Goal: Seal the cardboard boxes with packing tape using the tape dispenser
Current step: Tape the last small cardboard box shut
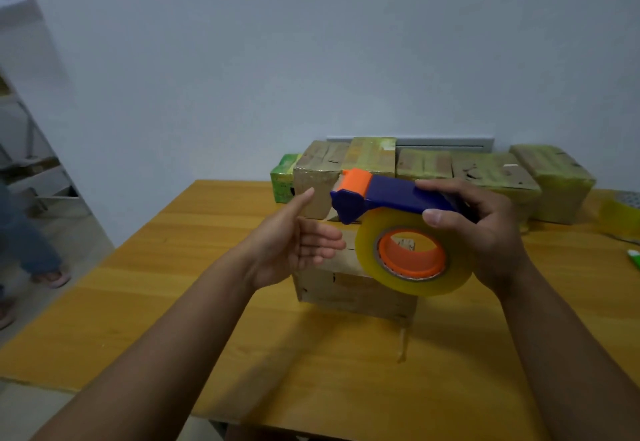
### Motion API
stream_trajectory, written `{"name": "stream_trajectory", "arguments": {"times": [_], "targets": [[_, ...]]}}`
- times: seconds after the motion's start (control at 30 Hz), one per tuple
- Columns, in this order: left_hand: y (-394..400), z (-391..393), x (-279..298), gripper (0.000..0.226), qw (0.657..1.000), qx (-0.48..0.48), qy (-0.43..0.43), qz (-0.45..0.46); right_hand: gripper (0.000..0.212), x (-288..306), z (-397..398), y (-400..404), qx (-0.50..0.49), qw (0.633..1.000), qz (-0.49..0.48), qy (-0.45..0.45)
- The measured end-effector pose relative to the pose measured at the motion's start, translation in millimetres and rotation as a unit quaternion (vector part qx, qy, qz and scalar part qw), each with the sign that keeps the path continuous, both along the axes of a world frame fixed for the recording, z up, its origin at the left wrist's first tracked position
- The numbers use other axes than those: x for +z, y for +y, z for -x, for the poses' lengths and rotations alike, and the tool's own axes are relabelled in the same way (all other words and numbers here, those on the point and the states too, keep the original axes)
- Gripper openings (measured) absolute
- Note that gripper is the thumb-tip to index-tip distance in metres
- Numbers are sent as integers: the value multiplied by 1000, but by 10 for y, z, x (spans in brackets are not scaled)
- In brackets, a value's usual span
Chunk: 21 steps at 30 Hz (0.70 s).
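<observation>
My right hand (485,233) grips the blue handle of a tape dispenser (388,198) with an orange head and a clear yellowish tape roll (412,253) on an orange hub. It hangs in the air over a cardboard box (349,291) in the middle of the table. My left hand (298,240) is beside the dispenser's front end, palm turned toward it, fingers relaxed and holding nothing. A loose strip of tape (402,343) trails from the box's right front corner down onto the table.
The yellow wooden table (173,319) stands against a white wall. Several taped boxes (429,167) line its back edge. A spare tape roll (620,212) and a small green-white object (633,257) lie at the far right. A person's legs (24,243) are at the left.
</observation>
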<state>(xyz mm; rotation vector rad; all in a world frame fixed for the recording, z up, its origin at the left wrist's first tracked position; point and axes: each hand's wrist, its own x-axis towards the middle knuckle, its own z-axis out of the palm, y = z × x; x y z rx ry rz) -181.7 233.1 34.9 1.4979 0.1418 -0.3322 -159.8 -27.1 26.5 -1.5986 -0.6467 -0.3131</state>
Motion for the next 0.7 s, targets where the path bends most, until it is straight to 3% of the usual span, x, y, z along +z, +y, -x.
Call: {"name": "stream_trajectory", "arguments": {"times": [0.17, 0.3, 0.43, 0.6, 0.7], "targets": [[-37, 3, 20, 24, 993, 7, 4, 114, 40, -40, -6, -5, 5, 1000, 12, -11], [-49, -10, 88, 14, 991, 8, 6, 131, 40, -81, -13, 0, 7, 999, 34, -21], [-30, -64, 113, 14, 996, 5, -3, 92, 41, -94, -37, 10, 3, 998, 49, -26], [34, -138, 232, 14, 993, 38, -79, -73, 48, 20, -64, -18, -2, 990, 136, -47], [104, -192, 328, 13, 985, 59, -110, -119, 50, 133, -84, -95, 1, 987, 155, -42]]}}
